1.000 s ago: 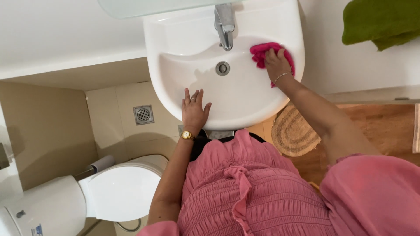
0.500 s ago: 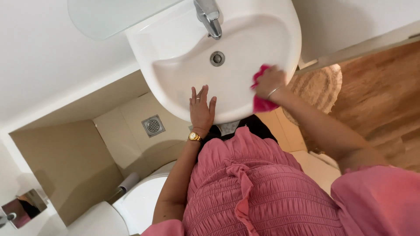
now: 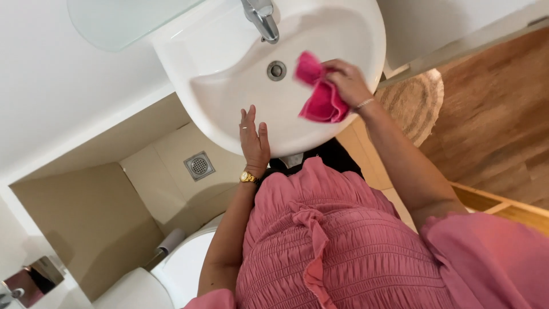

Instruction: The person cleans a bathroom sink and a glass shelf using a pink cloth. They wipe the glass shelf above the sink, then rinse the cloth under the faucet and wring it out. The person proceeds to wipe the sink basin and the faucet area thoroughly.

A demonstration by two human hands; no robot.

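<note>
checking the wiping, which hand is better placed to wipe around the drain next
Right hand, probably: it grips the pink cloth inside the sink, just beside the drain. The left hand lies flat on the front rim, empty.

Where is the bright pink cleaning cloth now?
The bright pink cleaning cloth is in the right hand, inside the white ceramic sink, right of the metal drain.

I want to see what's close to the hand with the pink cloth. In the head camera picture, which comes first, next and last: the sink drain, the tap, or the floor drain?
From the right hand:
1. Sink drain, just left of it in the basin.
2. Tap, up at the sink's back.
3. Floor drain, on the tiles to the lower left.
</note>
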